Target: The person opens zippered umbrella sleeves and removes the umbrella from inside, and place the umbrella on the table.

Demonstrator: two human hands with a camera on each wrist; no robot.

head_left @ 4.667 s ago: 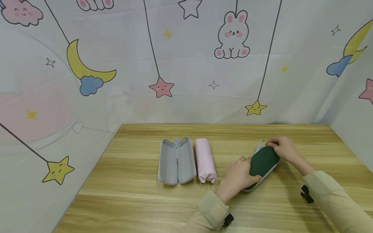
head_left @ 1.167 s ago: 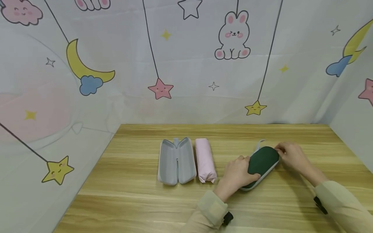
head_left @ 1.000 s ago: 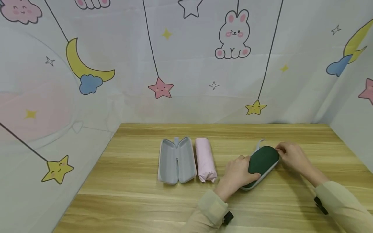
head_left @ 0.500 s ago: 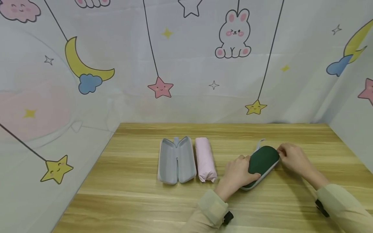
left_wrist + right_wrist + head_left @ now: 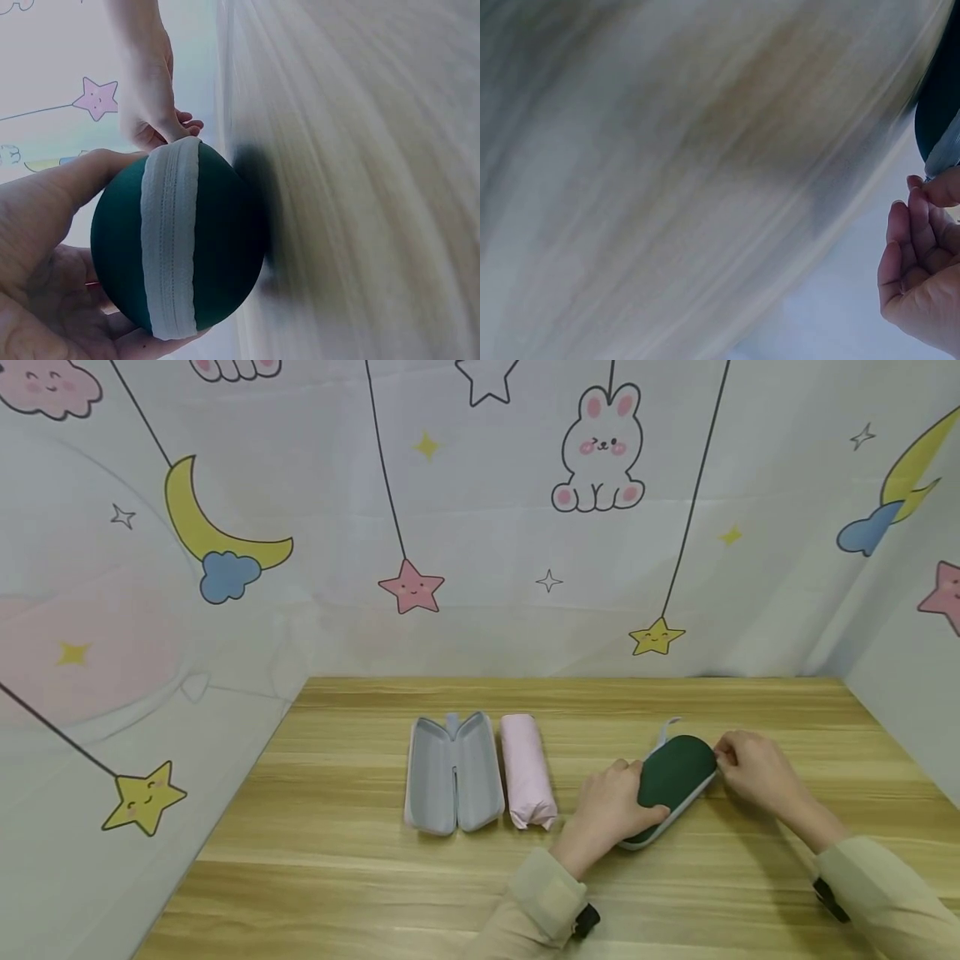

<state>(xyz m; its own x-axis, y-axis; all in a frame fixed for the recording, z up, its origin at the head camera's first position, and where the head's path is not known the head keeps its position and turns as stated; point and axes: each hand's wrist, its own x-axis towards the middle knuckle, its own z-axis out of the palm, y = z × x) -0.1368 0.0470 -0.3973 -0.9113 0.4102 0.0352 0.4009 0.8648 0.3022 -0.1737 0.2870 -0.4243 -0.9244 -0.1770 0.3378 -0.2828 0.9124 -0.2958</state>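
A dark green zippered case with a pale zipper band lies slanted on the table at the right. My left hand grips its near end, thumb on one side and fingers round the other. At the far end, my right hand pinches something small at the zipper, apparently its pull; the fingertips mostly hide it. The right wrist view shows that hand's thumb and index finger together just below the zipper. A light strap loop sticks out from the case's far left side.
Left of the left hand lies a pink wrapped roll. Beside it an open grey case shows its two hollow halves. The wooden table meets a patterned cloth backdrop behind and at both sides.
Since the earliest frame, my right hand has moved round the green case's far end, from its upper left to its right side. The left hand keeps its grip; the case has shifted slightly.
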